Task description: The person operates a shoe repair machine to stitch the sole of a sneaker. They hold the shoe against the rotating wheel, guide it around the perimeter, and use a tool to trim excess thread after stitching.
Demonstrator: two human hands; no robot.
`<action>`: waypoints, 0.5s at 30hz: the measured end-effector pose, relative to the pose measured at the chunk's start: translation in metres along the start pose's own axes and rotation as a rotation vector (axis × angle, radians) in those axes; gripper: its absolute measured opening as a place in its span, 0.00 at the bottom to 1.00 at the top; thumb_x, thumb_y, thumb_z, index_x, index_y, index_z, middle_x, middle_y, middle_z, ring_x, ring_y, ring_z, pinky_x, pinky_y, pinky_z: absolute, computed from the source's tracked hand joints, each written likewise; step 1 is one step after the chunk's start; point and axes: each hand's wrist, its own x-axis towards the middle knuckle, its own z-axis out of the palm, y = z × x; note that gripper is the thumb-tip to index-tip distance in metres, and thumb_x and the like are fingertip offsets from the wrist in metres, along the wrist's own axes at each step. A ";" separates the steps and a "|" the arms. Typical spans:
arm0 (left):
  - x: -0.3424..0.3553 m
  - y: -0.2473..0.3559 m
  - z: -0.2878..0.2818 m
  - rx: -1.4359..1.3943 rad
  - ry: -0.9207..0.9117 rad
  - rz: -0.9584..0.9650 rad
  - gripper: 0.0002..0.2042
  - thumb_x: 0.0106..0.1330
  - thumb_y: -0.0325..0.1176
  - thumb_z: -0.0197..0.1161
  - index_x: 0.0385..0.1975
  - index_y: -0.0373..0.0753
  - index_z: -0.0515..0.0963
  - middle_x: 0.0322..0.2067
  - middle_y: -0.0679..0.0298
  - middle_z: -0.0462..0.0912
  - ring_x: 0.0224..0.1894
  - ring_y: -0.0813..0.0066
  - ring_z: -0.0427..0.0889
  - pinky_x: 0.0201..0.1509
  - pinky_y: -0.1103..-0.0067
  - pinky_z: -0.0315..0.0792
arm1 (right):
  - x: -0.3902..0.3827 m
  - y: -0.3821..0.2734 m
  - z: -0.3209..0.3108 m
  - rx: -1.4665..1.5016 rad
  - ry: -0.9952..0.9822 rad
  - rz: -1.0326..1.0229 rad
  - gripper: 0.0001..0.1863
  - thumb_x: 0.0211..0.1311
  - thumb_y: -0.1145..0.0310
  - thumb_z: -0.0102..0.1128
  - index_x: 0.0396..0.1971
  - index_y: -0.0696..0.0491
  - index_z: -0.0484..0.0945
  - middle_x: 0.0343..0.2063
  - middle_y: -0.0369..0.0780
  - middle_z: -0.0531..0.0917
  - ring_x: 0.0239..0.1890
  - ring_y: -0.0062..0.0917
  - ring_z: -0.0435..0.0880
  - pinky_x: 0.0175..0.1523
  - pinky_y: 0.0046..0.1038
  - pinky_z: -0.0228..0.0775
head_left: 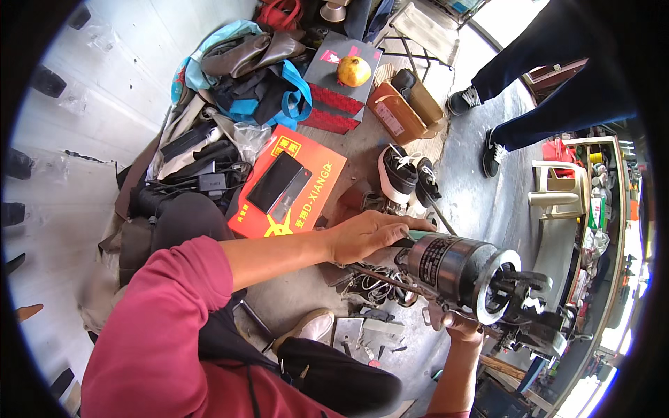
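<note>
The left hand (366,235) reaches forward from a red sleeve, palm down, its fingers curled and pressed over the rear end of a grey metal motor (453,268) on a machine. The right hand (461,326) comes up from below and grips a part under the motor's front; whether its fingers fully close I cannot tell. The motor lies on its side, its ringed end facing right. A red box (306,182) and sneakers (408,171) lie on the floor beyond.

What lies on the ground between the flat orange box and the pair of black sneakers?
In the head view, between the flat orange box and the black sneakers lies a dark reddish-brown shoe on the concrete floor.
</note>
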 end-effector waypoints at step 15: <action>-0.019 0.005 0.001 0.123 0.082 -0.127 0.26 0.81 0.49 0.46 0.70 0.39 0.67 0.61 0.56 0.78 0.65 0.67 0.74 0.70 0.71 0.64 | -0.022 -0.005 0.046 0.138 0.277 -0.052 0.31 0.59 0.65 0.71 0.64 0.53 0.74 0.59 0.40 0.80 0.61 0.34 0.79 0.67 0.39 0.70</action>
